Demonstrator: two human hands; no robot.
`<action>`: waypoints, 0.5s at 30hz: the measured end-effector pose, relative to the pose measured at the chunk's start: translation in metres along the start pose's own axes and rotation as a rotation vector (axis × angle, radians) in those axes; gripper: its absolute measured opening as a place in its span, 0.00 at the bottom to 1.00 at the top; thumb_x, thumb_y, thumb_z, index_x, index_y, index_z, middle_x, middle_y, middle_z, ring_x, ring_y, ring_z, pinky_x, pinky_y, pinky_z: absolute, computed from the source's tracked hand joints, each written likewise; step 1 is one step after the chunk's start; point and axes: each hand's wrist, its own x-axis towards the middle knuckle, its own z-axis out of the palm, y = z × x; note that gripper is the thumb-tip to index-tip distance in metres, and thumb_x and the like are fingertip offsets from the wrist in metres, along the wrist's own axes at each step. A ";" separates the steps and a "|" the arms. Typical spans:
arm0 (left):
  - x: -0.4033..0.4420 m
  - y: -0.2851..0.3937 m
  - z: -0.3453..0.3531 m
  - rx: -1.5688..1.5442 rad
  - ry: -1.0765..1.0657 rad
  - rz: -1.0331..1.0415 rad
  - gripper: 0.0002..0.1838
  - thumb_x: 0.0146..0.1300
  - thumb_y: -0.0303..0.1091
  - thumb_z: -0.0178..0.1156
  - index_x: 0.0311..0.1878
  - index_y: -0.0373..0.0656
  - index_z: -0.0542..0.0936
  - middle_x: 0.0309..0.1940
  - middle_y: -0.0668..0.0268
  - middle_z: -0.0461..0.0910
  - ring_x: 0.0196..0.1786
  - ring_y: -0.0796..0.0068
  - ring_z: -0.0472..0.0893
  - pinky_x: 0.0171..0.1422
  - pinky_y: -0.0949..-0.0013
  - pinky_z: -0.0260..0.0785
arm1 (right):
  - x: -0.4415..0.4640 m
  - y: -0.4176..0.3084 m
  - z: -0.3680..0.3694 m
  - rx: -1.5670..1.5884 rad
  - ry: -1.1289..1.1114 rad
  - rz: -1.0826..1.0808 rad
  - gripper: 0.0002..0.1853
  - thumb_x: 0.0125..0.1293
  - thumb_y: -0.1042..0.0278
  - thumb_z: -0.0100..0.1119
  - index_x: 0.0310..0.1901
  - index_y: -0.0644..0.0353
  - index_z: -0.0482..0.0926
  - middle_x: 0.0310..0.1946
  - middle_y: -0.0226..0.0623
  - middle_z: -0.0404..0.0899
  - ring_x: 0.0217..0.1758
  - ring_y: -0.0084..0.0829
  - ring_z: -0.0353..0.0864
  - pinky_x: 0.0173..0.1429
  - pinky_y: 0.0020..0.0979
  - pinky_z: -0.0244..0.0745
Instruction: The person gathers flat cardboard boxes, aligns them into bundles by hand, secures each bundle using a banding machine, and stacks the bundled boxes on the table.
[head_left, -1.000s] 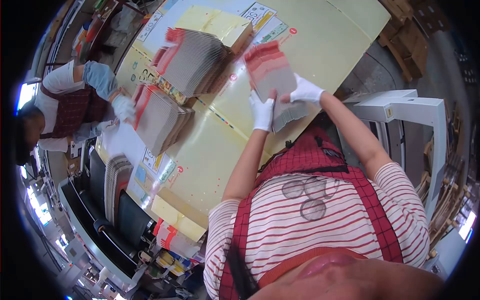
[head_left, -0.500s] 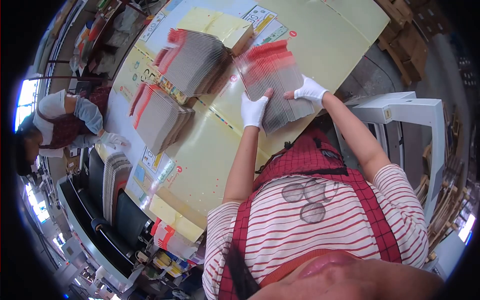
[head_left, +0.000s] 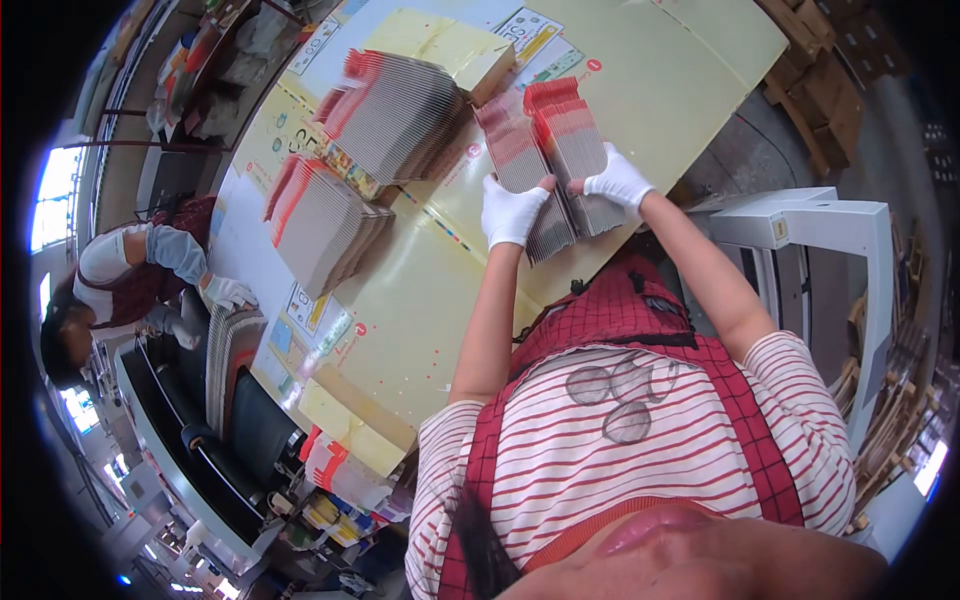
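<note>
My left hand (head_left: 512,212), in a white glove with bare thumb tip, grips the left part (head_left: 518,165) of a stack of thin folded paper pieces with red ends. Gripped by my gloved right hand (head_left: 617,180) is the right part (head_left: 580,150) of that stack. Both thumbs lie on top, close together, and the fingers are mostly hidden at the outer sides. Between the parts runs a dark gap, and their red ends are out of line. Left of my hands, two similar stacks stand on the table: a larger one (head_left: 395,125) and a smaller one (head_left: 325,240).
Printed sheets cover the pale yellow table (head_left: 400,330). A cream-coloured block (head_left: 440,45) lies behind the larger stack, another (head_left: 355,420) at the near left edge. At left, a co-worker's gloved hand (head_left: 228,292) touches a paper row (head_left: 225,350) on a machine. A grey machine frame (head_left: 820,220) stands right.
The single stack between my hands has parted into two, the right part now turned with its red end higher. The co-worker's hand has moved onto the paper row at the machine.
</note>
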 end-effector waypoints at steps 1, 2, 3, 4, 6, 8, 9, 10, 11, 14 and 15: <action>-0.006 0.013 -0.002 0.091 0.036 0.016 0.52 0.41 0.56 0.79 0.62 0.30 0.67 0.55 0.43 0.79 0.55 0.47 0.83 0.59 0.55 0.76 | -0.014 -0.015 0.008 -0.170 0.123 0.024 0.60 0.41 0.47 0.82 0.72 0.67 0.59 0.66 0.56 0.73 0.64 0.47 0.79 0.68 0.42 0.74; -0.015 0.027 0.002 0.184 0.068 0.026 0.50 0.42 0.54 0.78 0.61 0.31 0.67 0.53 0.43 0.80 0.54 0.45 0.83 0.59 0.54 0.76 | -0.023 -0.030 0.014 -0.339 0.242 0.052 0.57 0.43 0.47 0.79 0.71 0.67 0.61 0.65 0.57 0.73 0.63 0.50 0.80 0.66 0.43 0.75; -0.023 0.036 0.004 0.276 0.101 0.038 0.47 0.43 0.52 0.77 0.60 0.32 0.66 0.52 0.43 0.80 0.54 0.43 0.83 0.59 0.53 0.76 | -0.024 -0.036 0.018 -0.396 0.244 0.091 0.53 0.44 0.47 0.77 0.69 0.66 0.62 0.65 0.58 0.73 0.62 0.51 0.80 0.65 0.44 0.76; -0.026 0.041 0.004 0.316 0.107 0.053 0.42 0.44 0.46 0.75 0.57 0.33 0.66 0.50 0.45 0.80 0.53 0.40 0.82 0.59 0.51 0.76 | -0.025 -0.043 0.021 -0.455 0.246 0.127 0.49 0.45 0.48 0.75 0.66 0.65 0.64 0.65 0.59 0.73 0.61 0.52 0.81 0.64 0.45 0.76; -0.019 0.043 0.000 0.348 0.047 0.054 0.42 0.44 0.46 0.74 0.59 0.34 0.66 0.49 0.43 0.81 0.52 0.41 0.82 0.58 0.51 0.76 | -0.023 -0.050 0.022 -0.541 0.308 0.127 0.36 0.46 0.53 0.72 0.55 0.63 0.69 0.56 0.57 0.80 0.53 0.53 0.85 0.56 0.47 0.80; -0.016 0.034 -0.009 0.365 0.014 0.083 0.42 0.44 0.46 0.74 0.60 0.36 0.67 0.48 0.43 0.82 0.50 0.42 0.83 0.56 0.51 0.77 | -0.011 -0.046 0.006 -0.603 0.271 0.095 0.34 0.46 0.55 0.71 0.54 0.62 0.70 0.48 0.56 0.83 0.49 0.54 0.85 0.53 0.48 0.81; -0.012 0.028 -0.019 0.361 0.013 0.118 0.41 0.44 0.45 0.74 0.60 0.37 0.68 0.47 0.43 0.83 0.50 0.42 0.84 0.55 0.51 0.77 | -0.006 -0.041 -0.007 -0.632 0.257 0.083 0.34 0.46 0.56 0.70 0.54 0.61 0.71 0.45 0.56 0.84 0.47 0.54 0.86 0.52 0.48 0.81; -0.005 0.023 -0.030 0.356 0.013 0.163 0.41 0.44 0.45 0.73 0.60 0.38 0.68 0.46 0.43 0.84 0.49 0.43 0.84 0.54 0.51 0.77 | -0.012 -0.033 -0.018 -0.594 0.342 -0.029 0.30 0.47 0.59 0.68 0.53 0.59 0.72 0.37 0.55 0.85 0.44 0.56 0.86 0.49 0.50 0.81; -0.008 0.023 -0.047 0.395 0.011 0.215 0.40 0.44 0.46 0.74 0.59 0.40 0.69 0.44 0.44 0.84 0.48 0.43 0.84 0.54 0.51 0.77 | -0.019 -0.035 -0.029 -0.611 0.350 -0.048 0.30 0.47 0.60 0.67 0.53 0.58 0.72 0.38 0.55 0.85 0.44 0.56 0.86 0.49 0.50 0.81; -0.037 0.009 -0.081 0.529 0.007 0.286 0.35 0.45 0.45 0.73 0.57 0.46 0.71 0.41 0.49 0.85 0.45 0.42 0.84 0.51 0.49 0.77 | -0.054 -0.040 -0.056 -0.682 0.280 -0.011 0.29 0.49 0.61 0.65 0.55 0.58 0.72 0.40 0.55 0.85 0.46 0.56 0.86 0.50 0.49 0.81; -0.042 -0.005 -0.081 0.530 0.054 0.344 0.34 0.46 0.44 0.72 0.57 0.46 0.71 0.40 0.49 0.86 0.45 0.42 0.84 0.50 0.49 0.77 | -0.048 -0.026 -0.052 -0.723 0.278 0.014 0.29 0.50 0.61 0.65 0.55 0.57 0.72 0.41 0.55 0.85 0.46 0.56 0.86 0.51 0.49 0.81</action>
